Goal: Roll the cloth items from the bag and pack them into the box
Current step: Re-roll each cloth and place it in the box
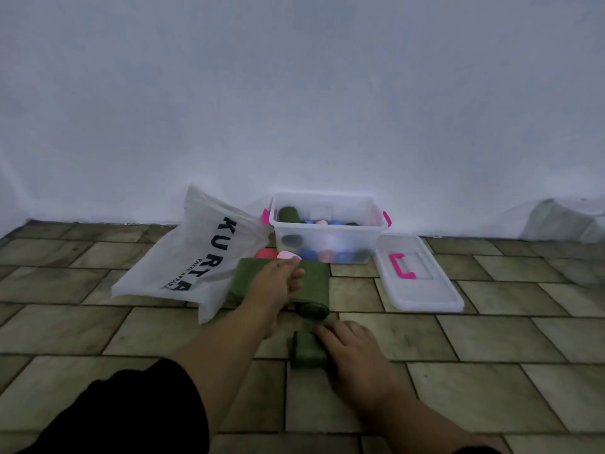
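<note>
The person's left hand [276, 280] reaches forward over the tiled floor [491, 339] onto a green cloth [314, 280], which lies flat just in front of the box [327, 239] with its near end rolled up. The thumb and fingers curl in and pinch the cloth near its far edge. The right hand [352, 350] rests nearer the body on a finished green roll [307, 350], its fingers laid loosely over the roll's right end (the thumb is hidden, so any grip underneath cannot be told). The clear box stands against the wall [294, 93] with its pink latches open and holds green, blue and pink rolls. Its lid [422, 290] lies flat on the floor just to the right. A white bag [183, 257] with black lettering slumps to the left of the box, and two pink pieces [278, 254] show between bag and box.
</note>
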Demonstrator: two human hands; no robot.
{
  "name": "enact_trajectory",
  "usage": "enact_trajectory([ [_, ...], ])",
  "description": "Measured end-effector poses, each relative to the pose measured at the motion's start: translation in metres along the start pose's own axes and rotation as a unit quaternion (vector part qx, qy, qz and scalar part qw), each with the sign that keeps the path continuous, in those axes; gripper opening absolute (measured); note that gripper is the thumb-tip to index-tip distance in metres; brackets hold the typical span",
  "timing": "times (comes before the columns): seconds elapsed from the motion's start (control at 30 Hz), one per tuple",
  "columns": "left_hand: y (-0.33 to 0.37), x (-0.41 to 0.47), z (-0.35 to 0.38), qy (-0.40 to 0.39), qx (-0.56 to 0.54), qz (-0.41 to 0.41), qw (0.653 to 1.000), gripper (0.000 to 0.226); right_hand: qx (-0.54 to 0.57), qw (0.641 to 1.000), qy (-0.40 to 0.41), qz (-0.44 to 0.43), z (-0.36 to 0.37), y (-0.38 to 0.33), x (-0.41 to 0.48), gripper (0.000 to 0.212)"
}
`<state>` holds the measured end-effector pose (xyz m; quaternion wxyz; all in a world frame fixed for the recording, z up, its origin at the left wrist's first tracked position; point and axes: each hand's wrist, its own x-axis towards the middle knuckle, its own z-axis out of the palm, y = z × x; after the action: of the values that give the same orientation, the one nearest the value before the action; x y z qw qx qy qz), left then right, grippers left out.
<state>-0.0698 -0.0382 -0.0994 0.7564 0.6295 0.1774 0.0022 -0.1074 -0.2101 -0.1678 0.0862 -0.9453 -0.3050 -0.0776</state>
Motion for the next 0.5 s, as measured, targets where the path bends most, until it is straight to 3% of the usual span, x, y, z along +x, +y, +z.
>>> enact_trajectory([
  [0.07,0.001,-0.007,0.001,-0.082,0.081,0.028,0.993,0.028,-0.03,1.0,0.007,0.006,0.005,-0.003,-0.006,0.054],
  [0.17,-0.015,-0.019,0.009,-0.215,0.214,-0.036,0.952,0.035,-0.024,0.998,-0.037,0.046,0.006,-0.008,-0.009,0.065],
  [0.27,-0.04,-0.017,0.009,-0.212,0.291,-0.046,0.932,0.052,0.031,0.995,-0.019,0.097,0.007,-0.019,-0.016,0.071],
  [0.4,-0.048,-0.016,0.003,-0.209,0.262,-0.054,0.941,0.059,0.069,0.98,0.034,0.184,0.011,-0.039,-0.013,0.09],
  [0.5,-0.049,-0.017,0.002,-0.212,0.274,-0.048,0.937,0.07,0.071,0.971,0.027,0.227,0.009,-0.041,-0.002,0.092],
])
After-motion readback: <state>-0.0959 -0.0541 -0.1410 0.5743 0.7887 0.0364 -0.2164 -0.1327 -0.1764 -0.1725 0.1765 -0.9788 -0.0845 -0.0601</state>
